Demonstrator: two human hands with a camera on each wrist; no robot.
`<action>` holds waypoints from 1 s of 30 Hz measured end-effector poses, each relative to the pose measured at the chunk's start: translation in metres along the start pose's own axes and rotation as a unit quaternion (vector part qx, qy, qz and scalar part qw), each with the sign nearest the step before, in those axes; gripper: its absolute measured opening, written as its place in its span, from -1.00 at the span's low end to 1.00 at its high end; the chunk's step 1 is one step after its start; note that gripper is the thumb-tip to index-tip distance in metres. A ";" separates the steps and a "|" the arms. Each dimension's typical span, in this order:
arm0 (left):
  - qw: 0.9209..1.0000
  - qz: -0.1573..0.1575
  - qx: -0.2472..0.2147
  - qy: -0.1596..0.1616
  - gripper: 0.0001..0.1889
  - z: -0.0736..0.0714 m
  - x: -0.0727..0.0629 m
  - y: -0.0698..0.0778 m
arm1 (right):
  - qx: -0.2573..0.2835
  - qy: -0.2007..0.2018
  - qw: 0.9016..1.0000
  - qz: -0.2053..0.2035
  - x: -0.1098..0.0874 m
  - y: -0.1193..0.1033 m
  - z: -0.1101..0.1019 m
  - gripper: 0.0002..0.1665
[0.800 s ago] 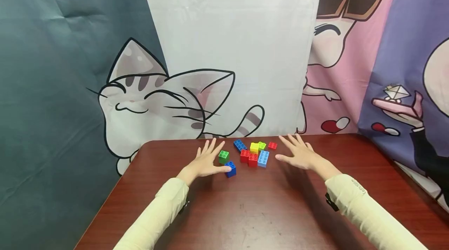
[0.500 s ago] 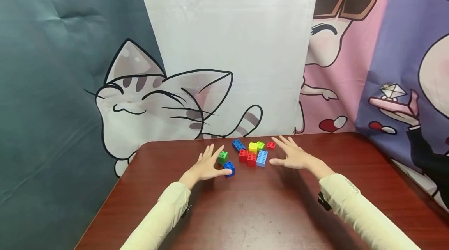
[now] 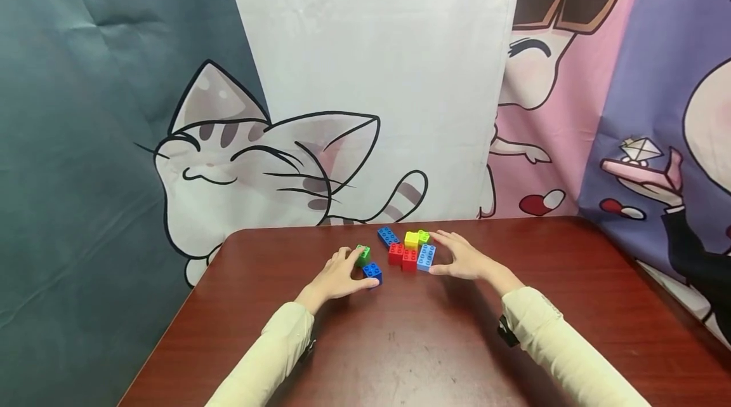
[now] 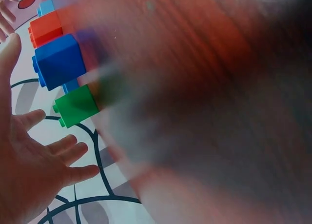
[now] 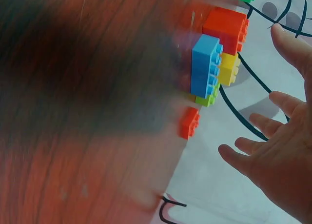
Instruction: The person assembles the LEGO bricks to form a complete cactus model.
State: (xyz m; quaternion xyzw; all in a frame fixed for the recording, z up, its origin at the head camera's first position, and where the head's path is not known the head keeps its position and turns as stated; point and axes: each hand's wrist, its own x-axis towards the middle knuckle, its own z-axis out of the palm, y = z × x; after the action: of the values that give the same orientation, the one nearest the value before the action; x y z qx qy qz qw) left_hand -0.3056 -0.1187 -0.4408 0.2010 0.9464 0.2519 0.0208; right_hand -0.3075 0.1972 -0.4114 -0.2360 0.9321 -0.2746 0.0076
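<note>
On the table [image 3: 394,356], far side, I had 9 bricks total. My L hand [image 3: 337,278], fingers spread w/ a slight bend, held 0; nearest were 1 green brick [image 3: 364,258] & 1 dark blue brick [image 3: 372,270]. My R hand [image 3: 465,261], also spread, held 0, nr 1 light blue brick [image 3: 426,257]. Betw. hands sat 2 red bricks [image 3: 409,260], 1 yellow brick [image 3: 412,240], 1 lime brick [image 3: 423,237], 1 long blue brick [image 3: 388,237]. R wrist view showed 1 small red brick [image 5: 189,122], apart.

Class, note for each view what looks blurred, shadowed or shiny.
Head: faint glare on the table, shadow below the right hand; left wrist: table smeared and darkened, green block crisper; right wrist: table blurred with a dark patch, light-blue block clearer.
</note>
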 end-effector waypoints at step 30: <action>0.999 0.036 -0.036 0.018 -0.43 0.018 0.006 0.006 | 0.121 0.078 0.984 0.108 0.034 -0.006 0.039 -0.24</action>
State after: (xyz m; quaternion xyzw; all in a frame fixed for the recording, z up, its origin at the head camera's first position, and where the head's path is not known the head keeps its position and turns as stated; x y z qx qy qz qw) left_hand -0.3060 -0.1029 -0.4532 0.2291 0.9291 0.2904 0.0024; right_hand -0.3288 0.1577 -0.4375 -0.1095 0.9099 -0.4000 -0.0068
